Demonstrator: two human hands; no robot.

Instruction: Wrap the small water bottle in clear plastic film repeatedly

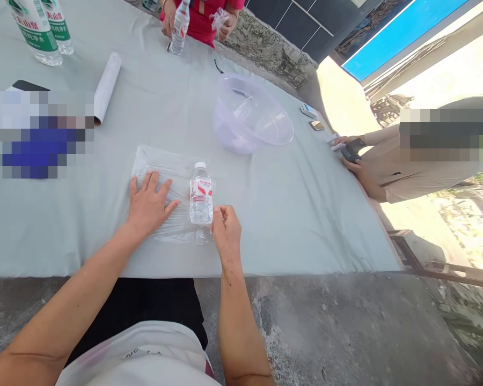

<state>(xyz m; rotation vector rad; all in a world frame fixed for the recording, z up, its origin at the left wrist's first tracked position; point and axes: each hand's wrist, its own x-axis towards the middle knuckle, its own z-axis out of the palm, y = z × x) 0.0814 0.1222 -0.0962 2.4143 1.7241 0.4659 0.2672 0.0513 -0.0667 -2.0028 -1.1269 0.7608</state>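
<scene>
My left hand (148, 199) lies flat with fingers spread, pressing on a sheet of clear plastic film (173, 231) on the table. A small clear water bottle (201, 201) with a white cap and a red-and-white label lies on the film, its cap pointing away from me. Just right of the bottle's base, my right hand (227, 228) is closed, thumb and fingers pinching the film's edge. The small part between those fingertips is mostly hidden.
A pale purple basin (249, 115) stands beyond the bottle. Behind my left hand lie a white roll (108, 88) and large green-labelled bottles (38, 32). Across the table a person in red (201, 21) holds another bottle (180, 29). Another person (386, 161) stands at the right edge.
</scene>
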